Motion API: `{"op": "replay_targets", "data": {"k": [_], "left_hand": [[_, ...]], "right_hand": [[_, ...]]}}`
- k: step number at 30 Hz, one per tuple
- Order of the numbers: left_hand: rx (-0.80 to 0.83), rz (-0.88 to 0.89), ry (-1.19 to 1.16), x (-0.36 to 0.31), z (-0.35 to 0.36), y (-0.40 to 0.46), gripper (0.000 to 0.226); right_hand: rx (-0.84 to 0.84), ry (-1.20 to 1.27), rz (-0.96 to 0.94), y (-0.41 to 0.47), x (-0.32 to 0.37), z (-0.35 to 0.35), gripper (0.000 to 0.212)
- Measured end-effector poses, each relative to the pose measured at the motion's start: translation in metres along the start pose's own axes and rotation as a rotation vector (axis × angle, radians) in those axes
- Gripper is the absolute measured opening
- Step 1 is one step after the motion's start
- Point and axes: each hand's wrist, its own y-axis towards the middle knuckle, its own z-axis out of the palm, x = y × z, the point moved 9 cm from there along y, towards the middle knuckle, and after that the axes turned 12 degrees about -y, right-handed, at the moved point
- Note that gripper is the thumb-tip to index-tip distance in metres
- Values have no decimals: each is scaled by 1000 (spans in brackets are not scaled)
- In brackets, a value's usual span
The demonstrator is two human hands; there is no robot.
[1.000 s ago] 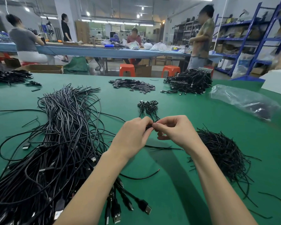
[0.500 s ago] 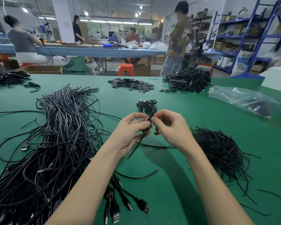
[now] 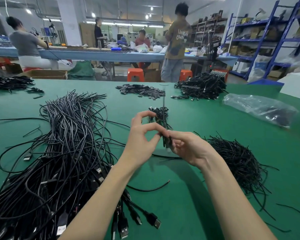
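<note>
Cable point(image 3: 166, 142) is pinched between left hand point(image 3: 142, 142) and right hand point(image 3: 190, 149) (fingertips close).

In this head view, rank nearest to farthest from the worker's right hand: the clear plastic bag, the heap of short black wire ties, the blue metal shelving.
1. Heap of short black wire ties: just right of the right hand.
2. Clear plastic bag: farther back on the table's right.
3. Blue metal shelving: beyond the table, far right.

Only one piece of writing is legible on my feed: pale letters on the back of the standing person's brown shirt point(image 3: 178, 45), in two lines, "UNKN" over "OWN". The shelf boxes point(image 3: 255, 32) are too blurred to read.
</note>
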Motion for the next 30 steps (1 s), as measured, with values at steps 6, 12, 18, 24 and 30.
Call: {"op": "replay_targets", "data": {"k": [6, 12, 18, 24, 30], "left_hand": [[-57, -648, -842, 46, 27, -13, 14], [-48, -771, -976, 51, 29, -18, 11], [-82, -867, -915, 63, 28, -26, 44], [-12, -508, -528, 43, 22, -15, 29], [75, -371, -332, 35, 17, -8, 35]], "right_hand": [[-219, -375, -425, -4, 31, -3, 9], [-268, -620, -465, -12, 43, -5, 5], [-227, -456, -211, -4, 23, -10, 4], [-82, -2, 124, 0, -7, -3, 6], [-62, -37, 30, 0, 0, -4, 22]]}}
